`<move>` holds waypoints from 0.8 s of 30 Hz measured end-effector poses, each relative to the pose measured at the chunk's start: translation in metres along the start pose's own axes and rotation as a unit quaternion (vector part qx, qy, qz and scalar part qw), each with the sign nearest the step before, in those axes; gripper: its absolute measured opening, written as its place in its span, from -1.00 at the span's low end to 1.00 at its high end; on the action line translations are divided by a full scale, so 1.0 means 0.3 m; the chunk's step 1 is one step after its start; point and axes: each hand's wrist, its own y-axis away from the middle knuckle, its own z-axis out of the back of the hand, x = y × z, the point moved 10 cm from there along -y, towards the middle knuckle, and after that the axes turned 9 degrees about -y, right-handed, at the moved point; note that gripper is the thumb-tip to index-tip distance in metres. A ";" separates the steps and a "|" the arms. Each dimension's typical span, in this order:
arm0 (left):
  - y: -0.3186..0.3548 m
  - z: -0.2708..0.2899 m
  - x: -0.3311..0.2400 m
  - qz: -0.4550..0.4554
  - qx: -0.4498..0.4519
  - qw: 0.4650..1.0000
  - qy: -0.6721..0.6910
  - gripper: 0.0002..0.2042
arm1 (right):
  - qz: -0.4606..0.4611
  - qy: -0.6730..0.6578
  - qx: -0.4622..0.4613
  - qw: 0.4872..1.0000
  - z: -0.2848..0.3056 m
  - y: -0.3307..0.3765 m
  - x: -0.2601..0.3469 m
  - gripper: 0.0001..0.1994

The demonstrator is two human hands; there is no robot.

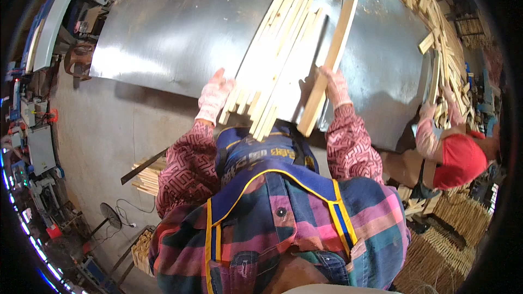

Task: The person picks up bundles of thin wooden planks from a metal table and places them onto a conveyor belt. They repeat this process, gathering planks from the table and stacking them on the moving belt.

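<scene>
Several pale wooden strips (280,38) lie side by side on a shiny metal-topped table (158,38), their near ends uneven and sticking out past the table's edge. My left hand (216,97), in a pale pink glove, is beside the left side of these strips near their close ends, with its fingers apart. My right hand (336,86), gloved alike, grips a thicker-looking wooden strip (330,57) to the right of the group. That strip is tilted the same way as the others, with a dark gap between. Whether it is one piece or several pressed together I cannot tell.
At the right a co-worker in a red cap (460,160) reaches toward a heap of wooden strips (436,71) along the table's far right edge. Bundled sticks (436,250) are stacked at lower right. More strips (146,178) and a round-topped stand (110,215) are at lower left.
</scene>
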 end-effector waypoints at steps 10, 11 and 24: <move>-0.054 -0.177 0.081 -0.015 0.082 0.939 -0.333 0.02 | -0.136 0.163 -0.046 0.976 -0.252 -0.045 -0.139 -0.17; -0.071 -0.174 0.082 -0.002 0.124 0.932 -0.339 0.13 | -0.116 0.052 -0.007 0.992 -0.317 -0.059 -0.127 -0.20; -0.690 1.156 0.359 0.079 0.007 0.970 -0.231 -0.03 | -0.024 0.124 0.221 0.967 -1.817 -0.270 0.341 -0.19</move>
